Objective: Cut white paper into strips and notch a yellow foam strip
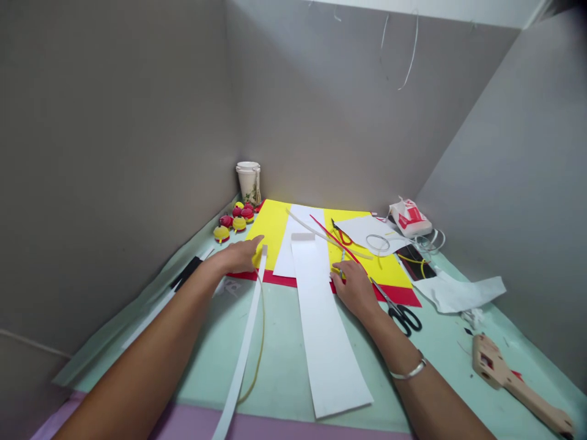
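My left hand (pixel 243 255) rests over the left part of a yellow sheet (pixel 275 223), index finger stretched out. Just right of it is the upper end of a narrow white strip (pixel 250 330), which runs down past the table's front edge. My right hand (pixel 355 286) has its fingers curled beside a wide white strip (pixel 321 330), around a slim, pale pen-like stick (pixel 343 255) that is partly hidden. The wide strip's far end is folded and lies over a white sheet (pixel 287 253) on the yellow one. A thin red strip (pixel 332 232) crosses above my right hand.
Black-handled scissors (pixel 401 315) lie by my right forearm, a beige glue gun (pixel 499 370) farther right. Red and yellow round pieces (pixel 221 233) and a white cup (pixel 249 183) stand back left. At right are a tissue pack (pixel 409 217), a dark phone-like slab (pixel 415 260) and coiled wire (pixel 378 243).
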The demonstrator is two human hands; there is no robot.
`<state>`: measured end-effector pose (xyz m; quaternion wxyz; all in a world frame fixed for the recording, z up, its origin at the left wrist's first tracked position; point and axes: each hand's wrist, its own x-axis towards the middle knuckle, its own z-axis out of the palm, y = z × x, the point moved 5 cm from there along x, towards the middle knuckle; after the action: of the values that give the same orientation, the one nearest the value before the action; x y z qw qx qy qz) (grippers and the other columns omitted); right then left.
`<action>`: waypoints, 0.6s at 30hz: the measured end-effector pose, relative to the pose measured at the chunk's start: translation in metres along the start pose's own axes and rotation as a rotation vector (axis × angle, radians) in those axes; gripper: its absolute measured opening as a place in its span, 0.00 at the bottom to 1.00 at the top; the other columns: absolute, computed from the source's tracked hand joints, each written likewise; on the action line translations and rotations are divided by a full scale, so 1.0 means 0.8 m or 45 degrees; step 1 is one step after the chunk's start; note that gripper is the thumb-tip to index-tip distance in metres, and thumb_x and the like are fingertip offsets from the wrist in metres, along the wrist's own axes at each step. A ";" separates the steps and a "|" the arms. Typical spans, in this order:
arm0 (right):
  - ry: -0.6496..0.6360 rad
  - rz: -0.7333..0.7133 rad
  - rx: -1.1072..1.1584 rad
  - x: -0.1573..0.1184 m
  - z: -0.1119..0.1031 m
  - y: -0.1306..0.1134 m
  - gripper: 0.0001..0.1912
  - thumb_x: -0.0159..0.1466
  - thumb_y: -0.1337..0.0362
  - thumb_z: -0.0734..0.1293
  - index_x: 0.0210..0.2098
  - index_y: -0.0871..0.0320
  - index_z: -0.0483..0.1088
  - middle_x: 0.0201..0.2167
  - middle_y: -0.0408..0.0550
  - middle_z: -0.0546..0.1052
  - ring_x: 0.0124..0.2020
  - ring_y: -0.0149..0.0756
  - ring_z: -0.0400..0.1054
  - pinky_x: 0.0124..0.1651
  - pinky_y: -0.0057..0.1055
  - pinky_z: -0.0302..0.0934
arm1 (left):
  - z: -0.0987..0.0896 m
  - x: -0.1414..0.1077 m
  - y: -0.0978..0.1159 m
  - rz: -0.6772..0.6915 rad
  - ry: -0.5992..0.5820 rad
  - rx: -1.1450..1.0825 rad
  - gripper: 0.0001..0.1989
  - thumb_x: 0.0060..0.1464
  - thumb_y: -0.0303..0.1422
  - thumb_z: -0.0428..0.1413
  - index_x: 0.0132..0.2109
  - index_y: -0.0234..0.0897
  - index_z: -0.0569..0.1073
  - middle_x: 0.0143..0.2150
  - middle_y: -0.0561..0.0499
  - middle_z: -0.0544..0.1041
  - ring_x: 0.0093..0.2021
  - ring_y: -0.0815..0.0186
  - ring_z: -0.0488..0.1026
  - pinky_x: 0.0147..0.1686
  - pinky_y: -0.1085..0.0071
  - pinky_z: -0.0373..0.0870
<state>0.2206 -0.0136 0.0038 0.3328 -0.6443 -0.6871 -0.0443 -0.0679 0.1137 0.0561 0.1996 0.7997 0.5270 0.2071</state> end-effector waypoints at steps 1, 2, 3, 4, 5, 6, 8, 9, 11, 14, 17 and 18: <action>0.002 -0.001 -0.001 0.000 0.000 0.000 0.11 0.62 0.67 0.63 0.42 0.59 0.74 0.40 0.56 0.78 0.45 0.49 0.68 0.49 0.43 0.62 | 0.007 0.002 -0.001 -0.007 -0.053 0.009 0.39 0.26 0.27 0.62 0.54 0.39 0.71 0.38 0.44 0.80 0.39 0.50 0.76 0.37 0.65 0.68; 0.004 -0.003 -0.001 0.000 0.000 0.001 0.11 0.62 0.67 0.63 0.42 0.59 0.74 0.39 0.56 0.78 0.45 0.49 0.68 0.49 0.43 0.62 | 0.013 0.005 -0.001 -0.013 -0.111 0.016 0.40 0.27 0.26 0.62 0.55 0.40 0.71 0.37 0.45 0.80 0.38 0.51 0.76 0.37 0.65 0.68; 0.006 -0.003 -0.001 0.001 0.000 0.001 0.11 0.62 0.67 0.63 0.42 0.59 0.74 0.39 0.55 0.78 0.44 0.49 0.68 0.48 0.43 0.62 | 0.017 0.007 -0.001 -0.016 -0.147 0.016 0.39 0.27 0.26 0.61 0.55 0.41 0.71 0.36 0.47 0.79 0.38 0.51 0.76 0.36 0.66 0.68; 0.008 -0.003 0.000 0.001 0.001 0.002 0.11 0.62 0.67 0.63 0.41 0.59 0.74 0.38 0.55 0.78 0.44 0.48 0.68 0.48 0.42 0.62 | 0.020 0.010 0.000 -0.017 -0.165 0.013 0.38 0.27 0.25 0.60 0.54 0.42 0.71 0.35 0.48 0.79 0.37 0.52 0.76 0.35 0.67 0.67; 0.012 -0.002 0.001 0.001 0.001 0.003 0.11 0.62 0.67 0.63 0.41 0.59 0.74 0.38 0.55 0.78 0.44 0.48 0.68 0.48 0.42 0.62 | 0.021 0.013 0.001 -0.020 -0.179 0.014 0.37 0.28 0.25 0.60 0.53 0.42 0.72 0.34 0.49 0.79 0.37 0.53 0.76 0.35 0.67 0.67; 0.015 0.000 0.003 0.001 0.001 0.003 0.11 0.62 0.67 0.63 0.41 0.59 0.74 0.38 0.55 0.78 0.43 0.48 0.69 0.48 0.42 0.62 | 0.021 0.016 0.002 -0.023 -0.194 0.019 0.35 0.28 0.24 0.60 0.51 0.42 0.73 0.32 0.50 0.78 0.35 0.54 0.76 0.34 0.68 0.67; 0.022 0.003 0.005 0.001 0.001 0.004 0.11 0.62 0.67 0.63 0.41 0.59 0.74 0.38 0.55 0.78 0.43 0.48 0.69 0.47 0.42 0.62 | 0.018 0.023 0.007 -0.025 -0.234 0.043 0.30 0.28 0.23 0.60 0.46 0.41 0.75 0.27 0.52 0.77 0.33 0.55 0.76 0.34 0.68 0.67; 0.024 0.004 0.006 0.002 0.001 0.004 0.11 0.62 0.67 0.63 0.41 0.59 0.74 0.38 0.55 0.78 0.43 0.48 0.68 0.47 0.42 0.62 | 0.016 0.026 0.010 -0.024 -0.256 0.056 0.26 0.29 0.23 0.60 0.43 0.42 0.76 0.25 0.52 0.76 0.31 0.55 0.76 0.34 0.68 0.67; 0.027 0.005 0.007 0.002 0.000 0.004 0.11 0.62 0.67 0.63 0.41 0.59 0.74 0.38 0.55 0.78 0.44 0.48 0.68 0.47 0.42 0.63 | 0.011 0.034 0.017 -0.025 -0.289 0.086 0.20 0.29 0.24 0.61 0.36 0.42 0.77 0.24 0.52 0.75 0.30 0.56 0.75 0.33 0.67 0.67; 0.030 0.008 0.002 0.002 0.000 0.005 0.10 0.62 0.67 0.63 0.40 0.59 0.75 0.38 0.55 0.78 0.44 0.48 0.69 0.46 0.42 0.63 | 0.007 0.047 0.026 -0.002 -0.346 0.115 0.13 0.27 0.25 0.61 0.27 0.43 0.77 0.25 0.51 0.76 0.30 0.56 0.75 0.32 0.67 0.68; 0.024 0.011 -0.010 0.003 0.001 0.007 0.10 0.63 0.67 0.64 0.41 0.60 0.74 0.38 0.55 0.78 0.44 0.48 0.69 0.47 0.42 0.64 | 0.008 0.060 0.026 0.024 -0.405 0.053 0.09 0.27 0.27 0.62 0.23 0.42 0.76 0.26 0.50 0.77 0.30 0.58 0.74 0.32 0.68 0.68; 0.021 0.014 -0.017 0.002 0.001 0.008 0.09 0.63 0.67 0.64 0.41 0.60 0.74 0.38 0.55 0.78 0.45 0.47 0.69 0.48 0.42 0.64 | 0.008 0.064 0.023 0.011 -0.403 0.008 0.09 0.27 0.27 0.63 0.23 0.41 0.75 0.27 0.50 0.78 0.29 0.59 0.74 0.31 0.68 0.68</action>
<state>0.2260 -0.0103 0.0016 0.3345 -0.6499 -0.6805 -0.0523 -0.0317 0.1538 0.0670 0.2767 0.8252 0.4862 0.0778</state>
